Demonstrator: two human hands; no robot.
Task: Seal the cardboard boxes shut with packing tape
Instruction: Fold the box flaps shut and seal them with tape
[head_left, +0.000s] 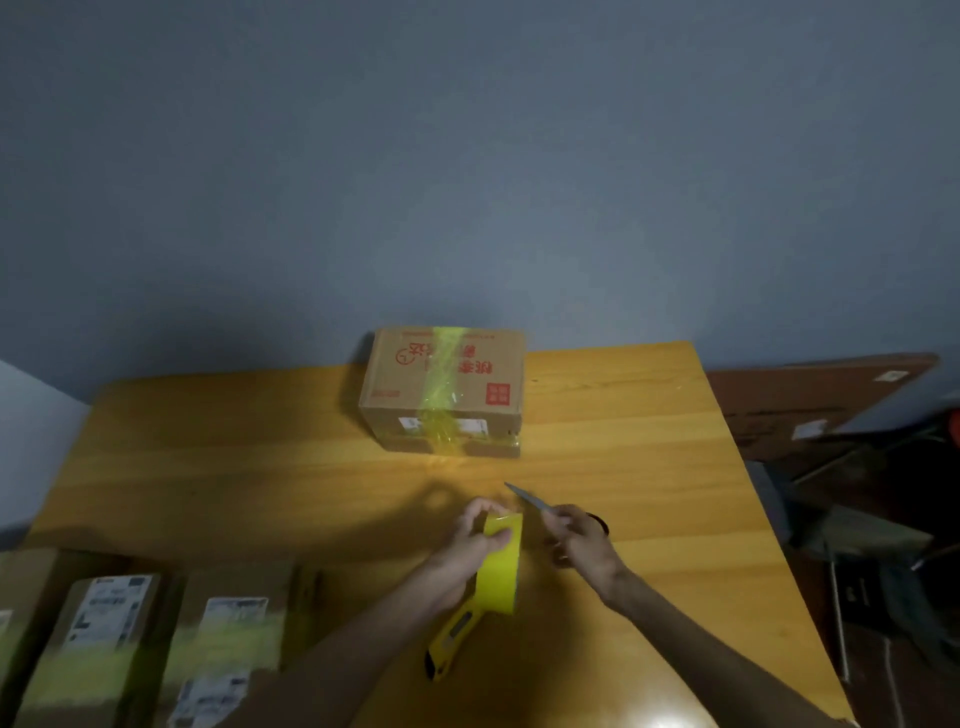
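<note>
Now our left hand (467, 545) grips the tape (500, 571) above the counter (260, 467), while our right hand (576, 538) clutches scissors (524, 500) just beside it, blades pointing toward the taped box (441, 384).

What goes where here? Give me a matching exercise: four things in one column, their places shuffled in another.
Things:
1. tape roll
2. scissors
3. knife
4. box with red print

Places:
A. far side of the table
B. in the right hand
C. in the left hand
D. lying on the table by the left wrist

Pairs: 1-C, 2-B, 3-D, 4-A.
</note>
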